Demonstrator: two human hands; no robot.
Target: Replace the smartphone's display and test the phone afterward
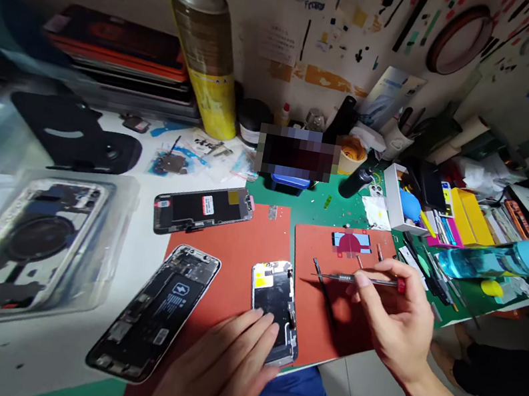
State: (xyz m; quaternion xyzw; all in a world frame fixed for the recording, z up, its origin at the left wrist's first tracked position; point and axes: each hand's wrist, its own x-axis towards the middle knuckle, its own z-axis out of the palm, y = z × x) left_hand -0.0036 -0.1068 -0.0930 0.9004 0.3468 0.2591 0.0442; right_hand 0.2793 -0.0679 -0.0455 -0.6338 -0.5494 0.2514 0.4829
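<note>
My left hand [221, 366] rests flat, fingertips pressing on the near end of a phone screen panel [273, 294] that lies face down on a red mat [247, 242]. My right hand [394, 318] grips a slim screwdriver [357, 280] with a red end cap, its tip pointing left over a second red mat [323, 302]. Left of the panel lies an opened phone body [157, 312] with its battery showing. Another screen panel [202, 208] lies farther back.
A clear plastic case [28, 246] holding a phone housing sits at the left. A tall spray can [206, 43] stands at the back. Tools, tweezers and boxes crowd the right side, with a blue-capped bottle [502, 261] lying there. The table edge runs beneath my hands.
</note>
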